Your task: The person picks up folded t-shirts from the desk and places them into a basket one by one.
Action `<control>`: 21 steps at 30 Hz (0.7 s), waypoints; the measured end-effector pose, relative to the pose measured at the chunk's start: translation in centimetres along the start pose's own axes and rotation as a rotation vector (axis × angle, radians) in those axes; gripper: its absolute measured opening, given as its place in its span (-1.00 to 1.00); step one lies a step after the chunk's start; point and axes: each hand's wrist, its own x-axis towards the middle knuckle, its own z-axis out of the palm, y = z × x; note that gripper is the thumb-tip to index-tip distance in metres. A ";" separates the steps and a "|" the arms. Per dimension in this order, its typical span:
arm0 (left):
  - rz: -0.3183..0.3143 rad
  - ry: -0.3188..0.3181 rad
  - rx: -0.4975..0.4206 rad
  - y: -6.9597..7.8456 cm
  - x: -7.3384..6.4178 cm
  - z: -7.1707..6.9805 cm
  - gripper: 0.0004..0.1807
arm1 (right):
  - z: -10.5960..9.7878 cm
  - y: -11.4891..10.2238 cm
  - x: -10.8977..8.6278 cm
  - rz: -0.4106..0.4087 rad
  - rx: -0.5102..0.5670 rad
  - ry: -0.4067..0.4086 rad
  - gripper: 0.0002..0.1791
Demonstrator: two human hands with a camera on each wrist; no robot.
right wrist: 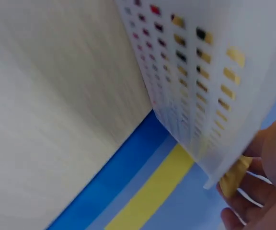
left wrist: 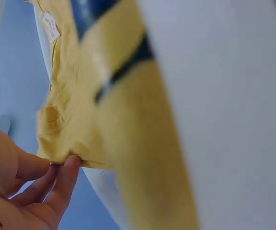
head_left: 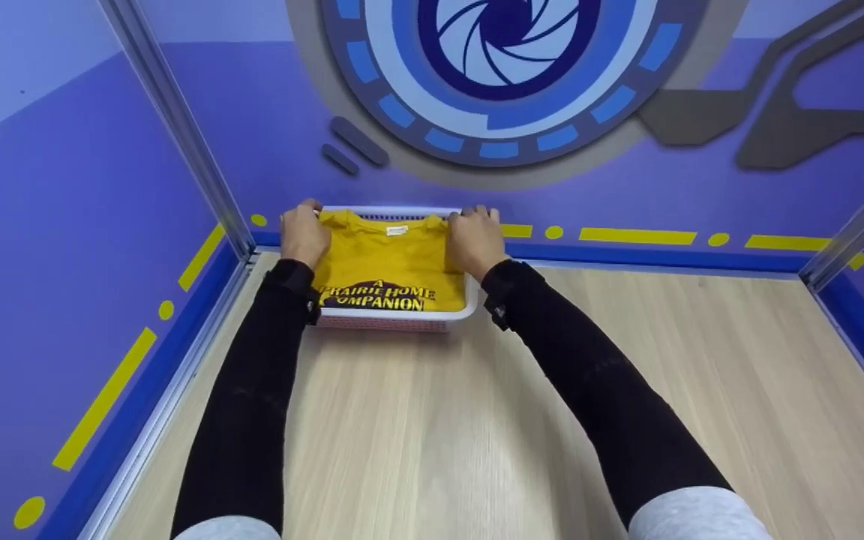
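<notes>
A yellow T-shirt [head_left: 394, 259] with dark printed lettering and a white neck label lies folded in a white plastic basket [head_left: 402, 319]. At the basket's far left corner my left hand [head_left: 304, 234] pinches the shirt's edge. In the left wrist view, thumb and fingertips [left wrist: 71, 165] of that hand meet on the yellow fabric. My right hand [head_left: 477, 241] pinches the shirt at the far right side, close to the rim. From the right wrist view, a bit of yellow cloth shows between the right hand's fingers [right wrist: 258, 187], beside the perforated basket wall.
The basket stands on a light wooden tabletop [head_left: 402, 420], close against the back panel [head_left: 267, 135] with its blue and purple print. A purple side panel [head_left: 42, 285] rises on the left. Through the basket's holes, red and dark patches show under the yellow.
</notes>
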 end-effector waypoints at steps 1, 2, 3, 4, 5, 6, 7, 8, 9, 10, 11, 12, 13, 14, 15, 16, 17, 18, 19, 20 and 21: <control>0.004 -0.002 0.002 -0.1 -0.2 -0.1 -0.44 | -0.2 0.1 -0.2 -0.019 -0.011 0.002 -0.69; 0.014 -0.009 0.006 -0.1 -0.5 -0.3 -0.43 | -0.4 0.2 -0.5 -0.039 -0.021 0.002 -0.68; 0.029 -0.016 0.011 0.0 -0.8 -0.5 -0.42 | -0.7 0.4 -0.7 -0.060 -0.028 0.006 -0.68; 0.049 -0.025 0.018 0.1 -1.0 -0.6 -0.41 | -0.9 0.6 -1.0 -0.082 -0.033 0.013 -0.67; 0.070 -0.037 0.023 0.2 -1.3 -0.9 -0.40 | -1.2 0.7 -1.3 -0.104 -0.034 0.019 -0.66; 0.093 -0.053 0.031 0.3 -1.7 -1.1 -0.40 | -1.4 0.8 -1.5 -0.128 -0.030 0.024 -0.66; 0.114 -0.072 0.037 0.4 -2.1 -1.3 -0.42 | -1.6 0.9 -1.8 -0.150 -0.020 0.021 -0.65; 0.132 -0.096 0.044 0.6 -2.5 -1.6 -0.44 | -1.7 0.9 -2.1 -0.171 -0.007 0.017 -0.66; 0.149 -0.125 0.055 0.7 -2.9 -1.8 -0.47 | -1.8 0.9 -2.3 -0.191 0.008 0.012 -0.66; 0.164 -0.160 0.073 0.9 -3.3 -2.0 -0.49 | -1.9 0.8 -2.5 -0.209 0.021 0.007 -0.66; 0.177 -0.201 0.093 1.1 -3.6 -2.1 -0.50 | -2.0 0.7 -2.7 -0.218 0.028 -0.006 -0.66; 0.189 -0.243 0.111 1.2 -3.9 -2.2 -0.50 | -2.0 0.5 -2.8 -0.226 0.030 -0.018 -0.67; 0.201 -0.283 0.132 1.4 -4.2 -2.2 -0.49 | -2.0 0.3 -2.9 -0.225 0.035 -0.033 -0.67; 0.213 -0.323 0.155 1.5 -4.4 -2.1 -0.48 | -2.0 0.1 -2.9 -0.220 0.036 -0.055 -0.68; 0.223 -0.355 0.174 1.7 -4.5 -2.0 -0.46 | -2.0 -0.2 -3.0 -0.206 0.040 -0.082 -0.68; 0.229 -0.379 0.188 1.7 -4.5 -1.8 -0.45 | -1.8 -0.5 -2.8 -0.193 0.040 -0.110 -0.66; 0.229 -0.399 0.196 1.7 -4.4 -1.5 -0.44 | -1.7 -0.8 -2.6 -0.176 0.035 -0.142 -0.63; 0.225 -0.419 0.199 1.7 -4.3 -1.2 -0.43 | -1.5 -1.1 -2.4 -0.159 0.032 -0.166 -0.60; 0.211 -0.439 0.202 1.6 -4.2 -1.0 -0.42 | -1.2 -1.3 -2.2 -0.141 0.027 -0.191 -0.56; 0.181 -0.469 0.196 1.6 -4.0 -0.7 -0.40 | -0.8 -1.6 -1.9 -0.125 0.017 -0.216 -0.52; 0.146 -0.495 0.191 1.5 -3.8 -0.5 -0.38 | -0.3 -1.8 -1.6 -0.113 0.000 -0.230 -0.49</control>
